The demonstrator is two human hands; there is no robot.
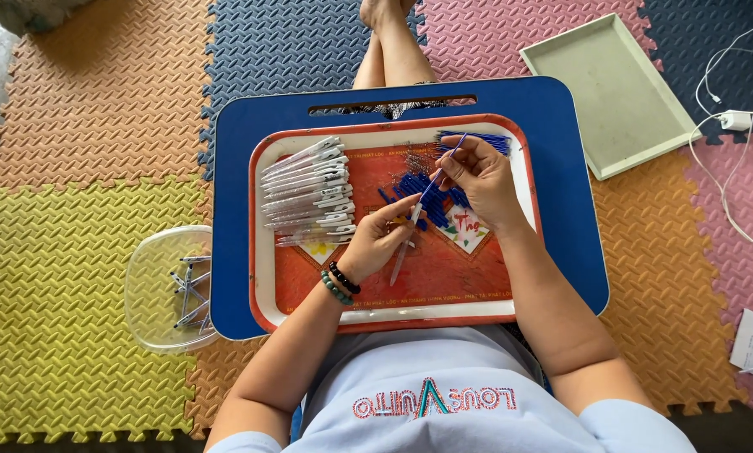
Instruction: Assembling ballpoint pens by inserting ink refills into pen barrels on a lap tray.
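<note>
Left hand [376, 239] pinching a clear pen barrel [406, 243] over the red tray [263, 277]; right hand [477, 180] feeding in a blue refill [448, 164]. Possibly bending the thin refill if angling it off-line, or dropping it among loose refills [422, 191].

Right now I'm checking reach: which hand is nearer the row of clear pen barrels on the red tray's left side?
Left. The left hand sits just right of the clear pen barrels; the right hand is farther right, holding a blue refill.

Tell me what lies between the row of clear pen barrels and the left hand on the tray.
Head view: only bare tray lies between the pen barrels and the left hand, which holds a pen barrel.
</note>
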